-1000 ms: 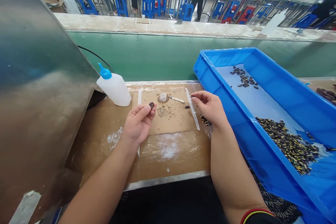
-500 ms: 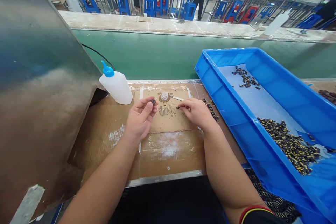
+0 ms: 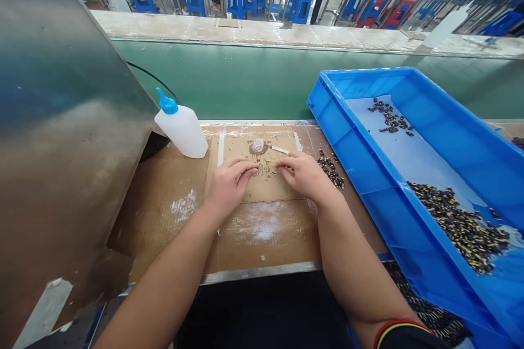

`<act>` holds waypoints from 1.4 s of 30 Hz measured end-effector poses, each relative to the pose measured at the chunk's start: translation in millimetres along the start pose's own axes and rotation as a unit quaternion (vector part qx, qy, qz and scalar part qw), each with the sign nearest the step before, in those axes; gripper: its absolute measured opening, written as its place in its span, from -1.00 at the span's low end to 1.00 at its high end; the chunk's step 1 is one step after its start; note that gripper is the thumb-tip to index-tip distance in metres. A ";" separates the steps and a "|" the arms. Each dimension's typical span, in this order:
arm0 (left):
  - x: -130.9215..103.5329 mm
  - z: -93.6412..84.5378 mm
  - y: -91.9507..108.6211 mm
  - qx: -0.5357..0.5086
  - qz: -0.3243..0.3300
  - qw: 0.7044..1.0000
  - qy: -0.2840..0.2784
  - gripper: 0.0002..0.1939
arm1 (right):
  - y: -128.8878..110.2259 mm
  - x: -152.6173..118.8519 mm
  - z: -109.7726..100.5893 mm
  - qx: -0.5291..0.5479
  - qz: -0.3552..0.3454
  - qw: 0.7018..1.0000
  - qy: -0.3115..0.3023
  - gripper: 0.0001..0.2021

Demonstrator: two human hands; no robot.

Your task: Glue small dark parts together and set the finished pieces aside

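Observation:
My left hand [image 3: 232, 182] is over the cardboard pad [image 3: 270, 191], its thumb and fingertips pinched together; what they hold is too small or hidden to name. Facing it, my right hand [image 3: 301, 172] has its fingers bent together at the pad, and anything between them is hidden. Beyond the fingertips stands a small clear cup [image 3: 257, 145] on a brown stain. A thin tool with a pale handle [image 3: 279, 149] lies beside the cup. Small marks and bits cover the pad between my hands. Right of my right hand lie small black and yellow pieces [image 3: 331, 170].
A white bottle with a blue nozzle [image 3: 184, 132] stands at the left, near a large metal panel [image 3: 77, 136]. At the right, a blue crate [image 3: 360, 169] holds many black and yellow pieces. Behind the green strip [image 3: 237, 76] are stools and people at tables.
My left hand has turned over and come down to the pad; the dark round piece seen in its fingers is now hidden. My right hand has hardly moved. The view has shifted slightly.

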State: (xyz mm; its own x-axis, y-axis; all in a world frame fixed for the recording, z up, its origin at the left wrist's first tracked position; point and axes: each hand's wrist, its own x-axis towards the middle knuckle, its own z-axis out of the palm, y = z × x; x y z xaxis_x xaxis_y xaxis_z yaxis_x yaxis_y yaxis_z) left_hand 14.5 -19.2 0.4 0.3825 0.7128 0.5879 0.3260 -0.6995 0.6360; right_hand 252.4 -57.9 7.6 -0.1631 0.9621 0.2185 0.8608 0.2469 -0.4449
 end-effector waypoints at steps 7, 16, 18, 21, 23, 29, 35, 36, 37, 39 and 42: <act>-3.3 -0.5 -2.9 0.016 -0.008 1.000 -0.003 -0.86 | 5.4 6.3 10.1 0.056 0.040 0.996 0.056 -0.86; -1.6 -0.2 -0.7 0.020 0.009 1.000 0.012 -0.87 | 3.6 4.5 15.3 0.053 0.105 0.990 0.073 -0.80; -1.7 -0.7 -0.6 0.019 0.008 1.000 0.012 -0.87 | 3.1 5.0 16.9 0.047 0.085 0.992 0.080 -0.79; -2.1 -1.1 -0.6 0.017 0.003 1.000 0.010 -0.88 | 3.2 5.9 17.4 0.052 0.073 0.993 0.072 -0.85; -2.3 -1.0 -0.5 0.016 0.001 1.000 0.009 -0.88 | 3.4 6.5 16.8 0.055 0.080 0.993 0.070 -0.89; -2.2 -0.9 1.0 0.012 0.000 1.000 0.013 -0.88 | 3.9 7.9 18.5 0.068 0.103 0.989 0.084 -0.89; -2.2 -0.6 0.3 0.007 -0.008 1.000 0.013 -0.88 | 7.9 7.7 18.2 0.120 0.138 0.980 0.074 -0.91; -2.2 -0.5 0.0 0.008 -0.010 1.000 0.013 -0.88 | 9.2 7.6 16.9 0.125 0.139 0.980 0.069 -0.93; -2.1 -0.5 -0.1 0.010 -0.013 1.000 0.013 -0.88 | 10.7 7.3 15.4 0.129 0.139 0.980 0.065 -0.93; -2.1 -0.6 -0.5 0.011 -0.020 1.000 0.013 -0.88 | 14.2 5.9 12.2 0.130 0.128 0.981 0.060 -0.93; -2.6 -0.7 -1.7 0.012 -0.029 0.999 0.008 -0.88 | 19.4 2.3 7.8 0.118 0.092 0.987 0.052 -0.90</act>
State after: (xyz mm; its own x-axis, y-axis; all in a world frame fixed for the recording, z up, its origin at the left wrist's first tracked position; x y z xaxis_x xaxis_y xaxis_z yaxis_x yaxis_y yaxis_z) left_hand 12.3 -19.9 -1.9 0.3484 0.7533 0.5578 0.3676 -0.6573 0.6579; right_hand 265.0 -50.0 -7.3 0.0461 0.9792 0.1975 0.7332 0.1011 -0.6724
